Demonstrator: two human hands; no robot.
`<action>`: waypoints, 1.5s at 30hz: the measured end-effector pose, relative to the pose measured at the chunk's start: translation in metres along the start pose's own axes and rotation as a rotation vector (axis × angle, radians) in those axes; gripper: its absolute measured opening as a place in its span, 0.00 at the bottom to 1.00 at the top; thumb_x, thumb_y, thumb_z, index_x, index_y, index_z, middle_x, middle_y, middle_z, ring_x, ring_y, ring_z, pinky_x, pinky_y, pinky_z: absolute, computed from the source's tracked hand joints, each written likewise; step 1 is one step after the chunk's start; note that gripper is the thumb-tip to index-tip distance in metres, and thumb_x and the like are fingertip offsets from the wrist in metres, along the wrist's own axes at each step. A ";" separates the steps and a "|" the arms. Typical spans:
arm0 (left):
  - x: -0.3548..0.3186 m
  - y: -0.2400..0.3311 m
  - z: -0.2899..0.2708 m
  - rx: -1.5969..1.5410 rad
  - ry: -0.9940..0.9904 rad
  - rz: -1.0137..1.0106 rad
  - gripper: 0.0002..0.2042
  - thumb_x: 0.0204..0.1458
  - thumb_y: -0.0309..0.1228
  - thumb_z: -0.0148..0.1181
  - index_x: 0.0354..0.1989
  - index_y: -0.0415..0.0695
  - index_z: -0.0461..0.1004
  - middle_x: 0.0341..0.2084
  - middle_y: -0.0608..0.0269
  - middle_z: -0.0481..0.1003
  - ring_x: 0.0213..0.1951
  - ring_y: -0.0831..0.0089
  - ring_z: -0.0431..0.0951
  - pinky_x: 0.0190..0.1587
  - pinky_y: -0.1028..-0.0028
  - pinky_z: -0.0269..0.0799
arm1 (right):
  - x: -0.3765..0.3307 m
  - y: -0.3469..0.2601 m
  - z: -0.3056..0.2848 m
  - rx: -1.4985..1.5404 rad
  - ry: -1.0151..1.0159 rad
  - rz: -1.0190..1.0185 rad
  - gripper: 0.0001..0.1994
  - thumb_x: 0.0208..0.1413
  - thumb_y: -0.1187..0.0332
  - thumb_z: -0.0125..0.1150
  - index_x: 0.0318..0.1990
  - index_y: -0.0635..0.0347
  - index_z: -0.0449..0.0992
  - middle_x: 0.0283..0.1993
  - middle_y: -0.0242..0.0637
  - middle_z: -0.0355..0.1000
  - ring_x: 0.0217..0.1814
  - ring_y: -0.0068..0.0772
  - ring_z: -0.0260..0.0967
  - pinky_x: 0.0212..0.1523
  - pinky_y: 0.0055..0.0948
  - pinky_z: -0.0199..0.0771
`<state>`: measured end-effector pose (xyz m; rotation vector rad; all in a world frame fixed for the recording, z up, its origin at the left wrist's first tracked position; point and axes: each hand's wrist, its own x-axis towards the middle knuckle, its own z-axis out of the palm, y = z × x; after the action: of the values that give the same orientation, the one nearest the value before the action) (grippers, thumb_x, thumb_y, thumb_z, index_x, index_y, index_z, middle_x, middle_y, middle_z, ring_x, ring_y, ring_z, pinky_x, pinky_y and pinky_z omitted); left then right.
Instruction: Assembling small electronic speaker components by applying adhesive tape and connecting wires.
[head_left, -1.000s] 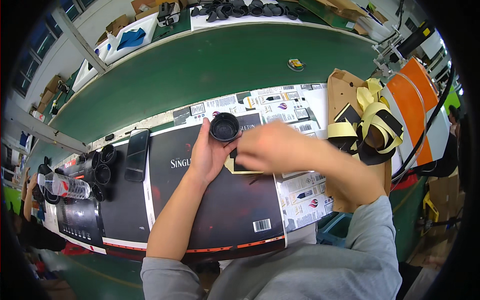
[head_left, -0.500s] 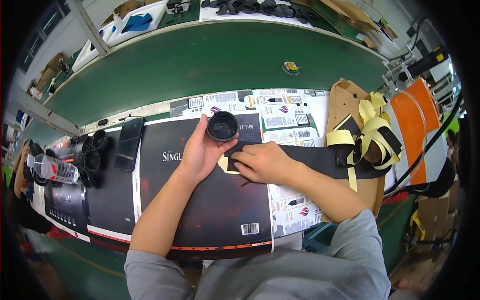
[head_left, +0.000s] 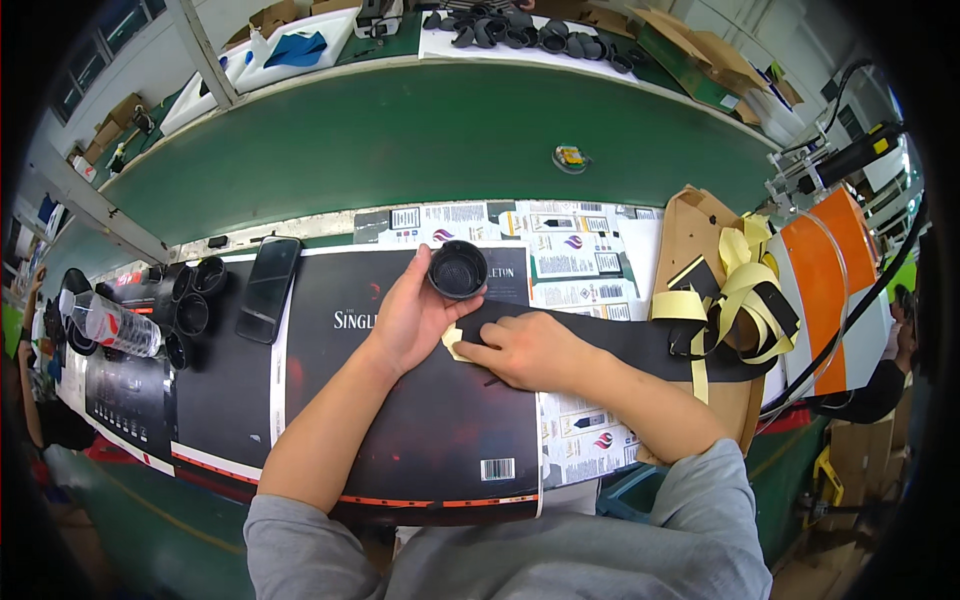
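My left hand (head_left: 408, 318) holds a round black plastic cup (head_left: 458, 270), its open mouth facing up, over the dark printed sheet. Close beside it, my right hand (head_left: 535, 350) is closed, with its fingertips pinching a pale yellow piece of backing paper (head_left: 452, 343). A wide black strip (head_left: 620, 340) runs from under the right hand to a tangle of yellow backing paper and black strip (head_left: 745, 290). The strip's near end is partly hidden by my fingers.
Several black cups (head_left: 190, 312) and a clear plastic bottle (head_left: 115, 325) lie at the left, near a black phone (head_left: 269, 290). Cardboard (head_left: 690, 215) sits under the tangle. An orange and white panel (head_left: 835, 270) stands at the right. Black curved parts (head_left: 520, 32) line the far shelf.
The view has shifted slightly. My right fingertips have moved from the black strip onto the pale yellow piece at its end. The left hand still holds the cup.
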<state>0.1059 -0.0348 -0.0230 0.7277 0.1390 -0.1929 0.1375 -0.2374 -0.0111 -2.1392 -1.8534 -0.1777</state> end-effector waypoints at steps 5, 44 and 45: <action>0.001 -0.009 -0.006 -0.038 -0.022 0.002 0.26 0.67 0.50 0.37 0.56 0.37 0.66 0.50 0.50 0.73 0.49 0.59 0.75 0.54 0.60 0.72 | -0.001 -0.005 -0.005 -0.014 -0.044 0.001 0.19 0.47 0.61 0.64 0.49 0.49 0.74 0.32 0.32 0.68 0.30 0.35 0.71 0.27 0.33 0.72; -0.002 -0.002 -0.001 0.051 -0.063 -0.004 0.24 0.68 0.48 0.36 0.56 0.38 0.64 0.50 0.51 0.71 0.51 0.60 0.73 0.55 0.60 0.71 | -0.001 -0.010 0.003 0.132 0.073 -0.033 0.10 0.54 0.67 0.58 0.42 0.57 0.74 0.27 0.37 0.69 0.27 0.41 0.73 0.26 0.38 0.73; -0.002 -0.002 -0.001 0.050 -0.064 -0.005 0.24 0.68 0.48 0.36 0.56 0.38 0.64 0.50 0.51 0.71 0.51 0.60 0.73 0.55 0.60 0.72 | -0.001 -0.010 0.001 0.148 0.077 -0.020 0.09 0.54 0.67 0.58 0.42 0.57 0.75 0.27 0.37 0.69 0.27 0.41 0.74 0.26 0.38 0.73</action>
<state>0.1036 -0.0352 -0.0245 0.7706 0.0748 -0.2248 0.1273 -0.2368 -0.0111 -1.9874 -1.7868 -0.1212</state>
